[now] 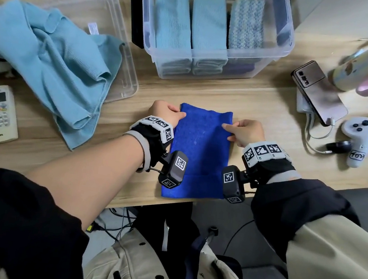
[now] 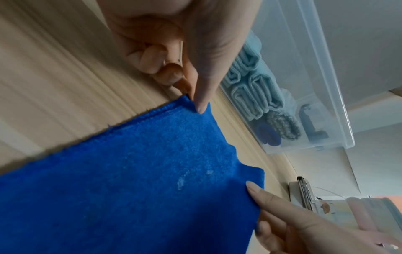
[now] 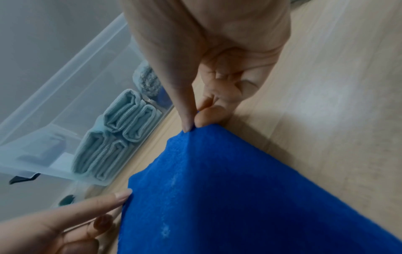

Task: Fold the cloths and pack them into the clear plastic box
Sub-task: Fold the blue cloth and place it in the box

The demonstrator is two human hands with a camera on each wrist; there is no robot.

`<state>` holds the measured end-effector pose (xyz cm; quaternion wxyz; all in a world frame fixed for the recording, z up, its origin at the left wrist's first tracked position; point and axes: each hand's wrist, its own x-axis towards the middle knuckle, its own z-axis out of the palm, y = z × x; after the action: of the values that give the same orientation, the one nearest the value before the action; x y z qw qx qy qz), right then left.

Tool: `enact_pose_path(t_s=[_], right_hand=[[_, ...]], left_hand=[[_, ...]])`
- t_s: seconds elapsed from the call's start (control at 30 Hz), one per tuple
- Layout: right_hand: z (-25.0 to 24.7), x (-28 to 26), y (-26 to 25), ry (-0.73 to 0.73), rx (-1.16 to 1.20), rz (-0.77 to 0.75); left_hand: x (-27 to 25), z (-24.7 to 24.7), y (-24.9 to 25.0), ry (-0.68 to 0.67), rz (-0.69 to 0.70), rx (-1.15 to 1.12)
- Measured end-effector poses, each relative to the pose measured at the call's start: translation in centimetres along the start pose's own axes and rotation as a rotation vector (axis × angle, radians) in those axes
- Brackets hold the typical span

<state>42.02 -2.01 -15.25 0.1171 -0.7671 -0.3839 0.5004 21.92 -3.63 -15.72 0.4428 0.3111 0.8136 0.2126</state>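
Head view: both hands' fingers (image 1: 182, 114) on blue cloth (image 1: 199, 154).

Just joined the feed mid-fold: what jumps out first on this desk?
The bright blue cloth lies at the near desk edge, its far corners pinched by the left hand and right hand. Behind it stands the clear plastic box, holding rows of folded light blue cloths. A rumpled light blue cloth is heaped at far left, partly over a clear lid.

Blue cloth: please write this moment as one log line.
blue cloth | flat on table, partly folded | left hand, right hand pinch far corners
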Motion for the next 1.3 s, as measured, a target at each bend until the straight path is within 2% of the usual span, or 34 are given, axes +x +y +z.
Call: enact_pose_path(t_s=[0.23, 0.47, 0.57, 0.8, 0.97, 1.17, 1.3], right_hand=[[0.2, 0.2, -0.5, 0.036, 0.2, 0.084], [0.0, 1.1, -0.6, -0.035, 0.101, 0.094], [0.0, 1.6, -0.7, -0.033, 0.031, 0.053], [0.7, 2.1, -0.4, 0.116, -0.16, -0.171], [0.8, 1.4, -0.6, 0.167, -0.188, -0.183], [0.1, 0.0, 0.0, 0.022, -0.272, -0.11], [-0.1, -1.0, 1.0, -0.044, -0.304, -0.075]], left_hand=[[0.6, 0.1, 1.3, -0.024, -0.038, -0.003], [0.3, -0.3, 0.1, -0.027, 0.004, -0.06], [0.2, -0.4, -0.7, -0.008, 0.021, -0.057], [0.5, -0.6, -1.2, 0.064, 0.047, -0.069], [0.2, -0.9, -1.1, 0.048, 0.042, -0.085], [-1.0, -0.3, -2.8, -0.083, -0.067, -0.079], [-2.0, 0.0, -3.2, -0.098, -0.058, -0.089]])
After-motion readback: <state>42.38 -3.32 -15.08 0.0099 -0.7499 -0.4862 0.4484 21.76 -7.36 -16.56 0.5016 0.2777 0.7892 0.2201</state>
